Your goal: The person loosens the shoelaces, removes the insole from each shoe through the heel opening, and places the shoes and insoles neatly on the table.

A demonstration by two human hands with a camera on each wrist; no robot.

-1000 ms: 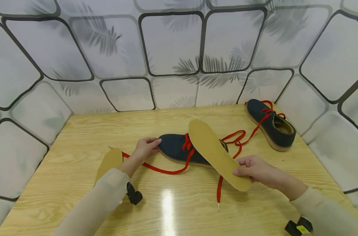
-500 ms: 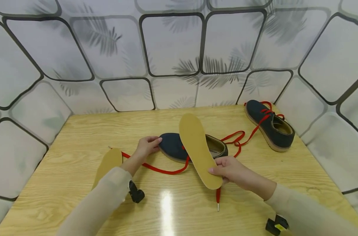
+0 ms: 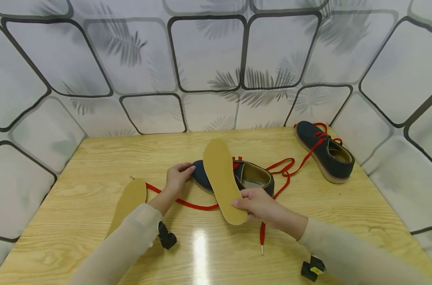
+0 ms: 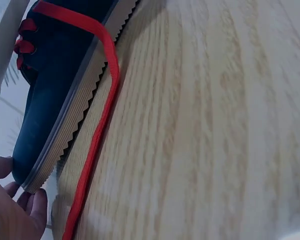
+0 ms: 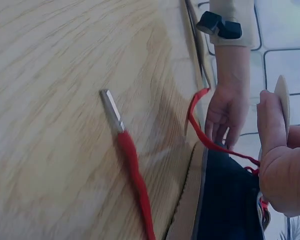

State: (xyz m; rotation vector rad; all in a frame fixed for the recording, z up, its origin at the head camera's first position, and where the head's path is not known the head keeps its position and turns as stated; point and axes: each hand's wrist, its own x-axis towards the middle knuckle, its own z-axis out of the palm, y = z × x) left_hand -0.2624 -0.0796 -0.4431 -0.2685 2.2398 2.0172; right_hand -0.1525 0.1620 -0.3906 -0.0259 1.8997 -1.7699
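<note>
My left hand (image 3: 175, 178) grips the toe of a navy shoe (image 3: 200, 174) lying on the table. The left wrist view shows the thumb on top of the shoe's toe (image 4: 27, 150) and fingertips under its sole. My right hand (image 3: 258, 204) pinches one end of a tan insole (image 3: 220, 178), held tilted above the shoe. That insole hides part of the shoe's front and lacing, while the shoe's opening shows to its right. A red lace (image 3: 198, 206) trails left from the shoe and passes behind my left wrist.
A second tan insole (image 3: 130, 200) lies at left, partly hidden by the left sleeve. Another navy shoe (image 3: 340, 169) with red laces stands at the back right. Loose lace (image 3: 285, 170) lies between the shoes; a metal-tipped lace end (image 5: 132, 165) points toward the front. A patterned backdrop (image 3: 209, 55) encloses the table.
My right hand has moved left with the insole, from over the shoe's opening toward its toe, and the insole stands more upright in view. My left hand stays on the toe.
</note>
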